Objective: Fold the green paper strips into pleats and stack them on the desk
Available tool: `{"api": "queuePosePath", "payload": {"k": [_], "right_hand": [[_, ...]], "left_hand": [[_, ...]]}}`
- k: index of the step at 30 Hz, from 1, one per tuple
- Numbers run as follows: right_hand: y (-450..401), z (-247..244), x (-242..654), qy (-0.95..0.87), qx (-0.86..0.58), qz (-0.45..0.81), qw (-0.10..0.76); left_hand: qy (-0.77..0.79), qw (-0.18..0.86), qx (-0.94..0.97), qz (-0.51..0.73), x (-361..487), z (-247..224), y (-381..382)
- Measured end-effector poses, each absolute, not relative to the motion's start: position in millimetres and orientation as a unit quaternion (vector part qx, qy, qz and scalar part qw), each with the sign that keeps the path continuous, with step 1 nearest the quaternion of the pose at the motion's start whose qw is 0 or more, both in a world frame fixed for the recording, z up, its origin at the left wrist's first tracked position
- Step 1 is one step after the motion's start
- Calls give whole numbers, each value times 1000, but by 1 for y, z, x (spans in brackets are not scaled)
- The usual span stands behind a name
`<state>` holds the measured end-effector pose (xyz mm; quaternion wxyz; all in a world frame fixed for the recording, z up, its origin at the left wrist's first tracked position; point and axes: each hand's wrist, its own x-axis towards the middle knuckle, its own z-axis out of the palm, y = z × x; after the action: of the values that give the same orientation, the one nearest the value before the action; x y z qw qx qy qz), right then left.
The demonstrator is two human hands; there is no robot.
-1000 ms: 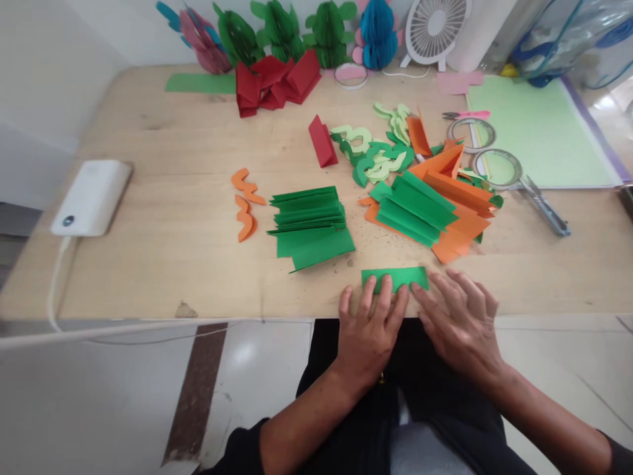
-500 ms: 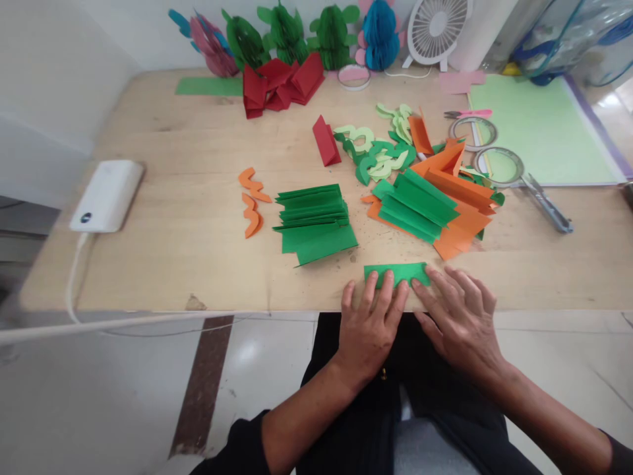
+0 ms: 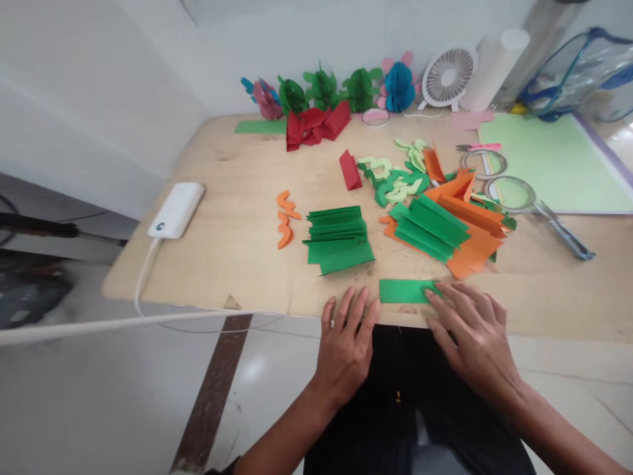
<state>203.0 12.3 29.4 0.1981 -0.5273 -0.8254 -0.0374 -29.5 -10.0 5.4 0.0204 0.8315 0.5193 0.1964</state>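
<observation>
A narrow green paper strip (image 3: 403,291) lies flat near the table's front edge. My right hand (image 3: 472,326) rests its outstretched fingertips on the strip's right end. Just left of the strip, my left hand (image 3: 346,346) lies at the table edge with fingers extended and nothing in them. Beyond it sits a stack of pleated dark green paper (image 3: 340,237). Brighter green folded paper (image 3: 431,227) lies over orange folded paper (image 3: 475,251) farther right.
Small orange cutouts (image 3: 285,227) and a white power bank (image 3: 177,210) with a cable are on the left. Green cutouts (image 3: 395,185), tape rolls (image 3: 512,193) and a box cutter (image 3: 566,232) lie on the right. Red folded paper (image 3: 316,126) and a small fan (image 3: 449,77) are at the back.
My left hand has come off the green strip and moved left. My right hand stays on its right end. The camera view has tilted up and shifted left.
</observation>
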Motion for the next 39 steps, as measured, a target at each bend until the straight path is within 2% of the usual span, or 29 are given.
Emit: {"api": "queuePosePath", "payload": {"k": [3, 7, 11, 15, 18, 24, 26, 28, 31, 36, 39], "right_hand": [[30, 35, 194, -829, -528, -43, 177], [50, 40, 185, -841, -517, -37, 155], [53, 39, 184, -845, -507, -26, 166], [61, 45, 189, -839, -497, -6, 223], [83, 58, 196, -819, -507, -30, 267], [113, 81, 197, -758, -568, -136, 290], [101, 80, 187, -775, -542, -70, 318], [84, 75, 174, -798, -508, 61, 317], [64, 65, 156, -755, -537, 212, 311], [61, 56, 148, -667, -573, 336, 338], [62, 54, 149, -652, -572, 375, 327]], "left_hand": [[531, 73, 801, 267, -37, 20, -8], [576, 6, 737, 354, -55, 34, 11], [588, -41, 734, 336, -67, 36, 37], [596, -52, 744, 297, -71, 32, 51], [604, -30, 746, 280, -73, 30, 54], [611, 58, 724, 313, -71, 38, 52], [610, 89, 708, 345, -68, 41, 48], [610, 114, 688, 377, -63, 42, 45], [609, 132, 666, 410, -55, 41, 41], [588, 157, 673, 420, -44, 38, 37], [576, 175, 684, 411, -42, 36, 34]]}}
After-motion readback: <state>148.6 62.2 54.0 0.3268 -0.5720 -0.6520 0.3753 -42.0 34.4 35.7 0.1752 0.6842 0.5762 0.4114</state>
